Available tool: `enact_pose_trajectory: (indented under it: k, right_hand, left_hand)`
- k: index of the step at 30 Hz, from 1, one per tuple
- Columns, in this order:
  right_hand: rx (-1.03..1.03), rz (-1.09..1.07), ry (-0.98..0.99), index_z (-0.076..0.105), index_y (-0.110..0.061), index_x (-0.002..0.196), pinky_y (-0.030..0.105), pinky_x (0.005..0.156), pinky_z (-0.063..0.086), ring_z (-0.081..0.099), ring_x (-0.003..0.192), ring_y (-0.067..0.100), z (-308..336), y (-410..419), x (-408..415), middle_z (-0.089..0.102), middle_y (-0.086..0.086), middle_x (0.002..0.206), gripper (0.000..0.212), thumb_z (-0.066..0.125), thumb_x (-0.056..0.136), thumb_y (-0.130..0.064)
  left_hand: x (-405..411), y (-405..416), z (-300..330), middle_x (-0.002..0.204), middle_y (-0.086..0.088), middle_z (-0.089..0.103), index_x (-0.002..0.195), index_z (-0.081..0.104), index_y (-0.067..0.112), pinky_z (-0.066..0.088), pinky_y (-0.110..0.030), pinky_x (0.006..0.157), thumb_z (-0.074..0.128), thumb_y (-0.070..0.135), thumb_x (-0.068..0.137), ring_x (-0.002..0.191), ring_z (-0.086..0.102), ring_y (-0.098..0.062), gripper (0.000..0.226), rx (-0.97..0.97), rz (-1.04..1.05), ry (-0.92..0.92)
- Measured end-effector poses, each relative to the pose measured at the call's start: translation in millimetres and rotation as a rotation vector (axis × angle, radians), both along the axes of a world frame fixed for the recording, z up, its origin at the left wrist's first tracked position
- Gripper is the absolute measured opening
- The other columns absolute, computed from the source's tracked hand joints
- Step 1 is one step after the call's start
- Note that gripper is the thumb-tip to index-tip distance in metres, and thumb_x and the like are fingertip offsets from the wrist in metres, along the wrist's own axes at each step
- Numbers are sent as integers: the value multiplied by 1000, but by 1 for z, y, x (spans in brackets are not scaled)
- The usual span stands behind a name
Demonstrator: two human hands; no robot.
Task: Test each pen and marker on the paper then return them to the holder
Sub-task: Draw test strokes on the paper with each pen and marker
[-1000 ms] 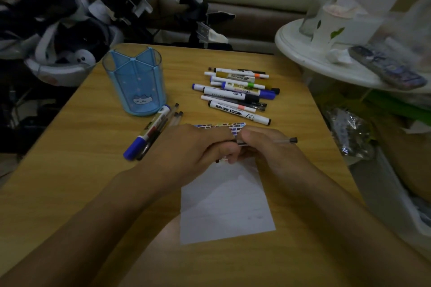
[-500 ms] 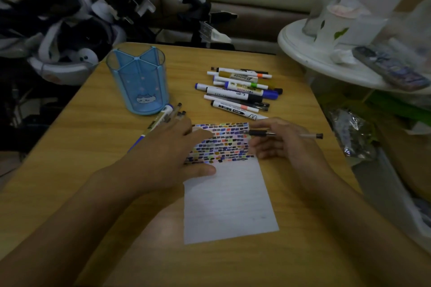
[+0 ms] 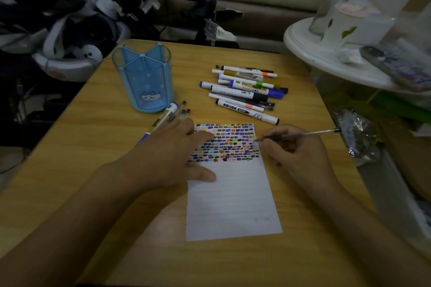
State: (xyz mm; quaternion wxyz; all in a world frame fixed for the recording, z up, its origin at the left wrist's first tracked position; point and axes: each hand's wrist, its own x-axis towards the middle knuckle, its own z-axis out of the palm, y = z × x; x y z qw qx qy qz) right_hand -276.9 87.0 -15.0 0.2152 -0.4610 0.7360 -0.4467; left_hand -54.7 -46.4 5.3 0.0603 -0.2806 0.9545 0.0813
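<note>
Head view: the right hand [image 3: 291,147] pinches a pen [image 3: 300,134] with its tip at the right edge of the paper [image 3: 233,198], near the tabletop's [image 3: 93,147] middle. The left hand [image 3: 168,156] lies flat, fingers apart, on the paper's left edge. The blue holder [image 3: 143,79] stands near the far left corner, markers [image 3: 245,91] beside it.

holder [image 3: 144,81] left of markers [image 3: 245,91]

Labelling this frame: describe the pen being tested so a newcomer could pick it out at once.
Start at the white paper on the wooden table, its top covered in coloured test marks. At the paper's right edge, the right hand grips a slim clear pen with its tip at the marks. It is the only pen in a hand and uncapped; the others lie on the table.
</note>
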Motion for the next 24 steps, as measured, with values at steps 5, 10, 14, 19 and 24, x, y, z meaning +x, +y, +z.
enact_pose_trajectory:
  k: [5,10,14,19,24]
  right_hand:
    - [-43,13,50,71,-29,86,22,63,55,67,73,8,-6,3,2,71,-12,76,10,68,88,-20]
    - [-39,77,136,68,-31,82,13,61,51,66,71,4,-5,4,5,69,-18,74,14,68,86,-18]
    - [-30,98,176,68,-32,81,9,60,48,65,74,2,-6,4,5,68,-14,72,19,70,85,-14]
    - [-20,106,195,67,-32,80,10,60,49,64,76,2,-6,3,6,68,-12,74,18,71,85,-14]
    - [-30,131,203,66,-34,80,9,61,48,65,76,1,-4,3,7,68,-14,74,23,71,85,-12]
  left_hand:
    - [-1,-1,0,131,7,36,152,18,42,27,-25,83,45,84,74,113,33,-9,92,26,3,-6]
    - [-2,-1,1,134,7,35,152,18,41,28,-24,84,44,83,74,117,35,-10,92,32,1,-18]
    - [-3,-2,0,133,7,36,151,20,41,28,-24,83,46,83,75,112,34,-8,91,34,-5,-8]
    - [-2,-1,1,133,7,37,150,21,41,31,-25,86,48,82,74,118,36,-11,91,55,-2,-2]
    - [-3,-2,0,134,7,38,150,22,41,32,-26,87,49,82,73,119,37,-11,91,57,0,-7]
